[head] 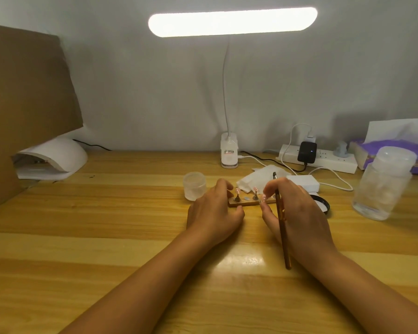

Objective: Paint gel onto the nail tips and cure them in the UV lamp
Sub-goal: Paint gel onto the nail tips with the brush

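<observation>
- I see the left hand (215,210) gripping the left end of the wooden holder (247,202).
- The right hand (299,213) clasps the brush (282,227), its fingertips at the holder's right end.
- Nail tips (255,189) stand on the holder, mid-desk (106,213).
- The UV lamp (56,156) sits at ten o'clock, well apart.

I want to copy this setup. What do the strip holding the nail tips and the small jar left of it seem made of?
The strip looks like wood: matte brown, though grain is too small to see. The small jar looks like frosted plastic, perhaps glass: cloudy, translucent white walls.
</observation>
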A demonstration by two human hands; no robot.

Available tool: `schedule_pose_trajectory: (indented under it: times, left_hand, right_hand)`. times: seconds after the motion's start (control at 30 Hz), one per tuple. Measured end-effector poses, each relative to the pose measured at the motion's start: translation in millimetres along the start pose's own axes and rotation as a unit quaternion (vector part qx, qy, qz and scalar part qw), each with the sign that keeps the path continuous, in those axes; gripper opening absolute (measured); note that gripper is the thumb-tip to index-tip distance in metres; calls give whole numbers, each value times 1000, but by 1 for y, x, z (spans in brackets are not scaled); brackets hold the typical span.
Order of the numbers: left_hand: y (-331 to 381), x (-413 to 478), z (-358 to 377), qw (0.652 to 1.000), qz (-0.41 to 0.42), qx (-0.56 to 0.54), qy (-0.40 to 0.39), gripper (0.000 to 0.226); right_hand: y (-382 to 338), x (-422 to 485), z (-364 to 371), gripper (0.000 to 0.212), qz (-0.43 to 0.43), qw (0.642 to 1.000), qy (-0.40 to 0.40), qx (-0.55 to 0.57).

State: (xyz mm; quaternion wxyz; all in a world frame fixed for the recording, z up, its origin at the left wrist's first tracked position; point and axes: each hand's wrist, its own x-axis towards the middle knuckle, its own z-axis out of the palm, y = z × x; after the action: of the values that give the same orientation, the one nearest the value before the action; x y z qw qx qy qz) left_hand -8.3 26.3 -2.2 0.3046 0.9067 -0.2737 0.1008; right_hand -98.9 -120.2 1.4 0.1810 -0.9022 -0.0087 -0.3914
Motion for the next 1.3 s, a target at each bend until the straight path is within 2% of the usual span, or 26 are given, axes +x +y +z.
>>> schedule_pose_trajectory:
  times: [0.23,0.57,0.9,1.13,1.3]
  left_hand:
    - [-2,-1,-2,999,35,-19,-11,24]
    - [2,-4,-3,994,98,-41,-7,26]
    - [4,-6,-4,991,129,-24,-12,26]
    - [4,-7,-4,990,138,-3,-8,27]
    - [6,-7,-3,990,140,20,3,28]
  right_hand:
    - [3,0,2,27,-7,1000,-9,4]
    - [1,-2,4,35,-30,1000,2,5]
    - [-1,0,1,30,-38,999,-10,15]
    - [1,-1,2,26,-7,999,-39,26]
    - [3,0,2,38,23,998,-57,7]
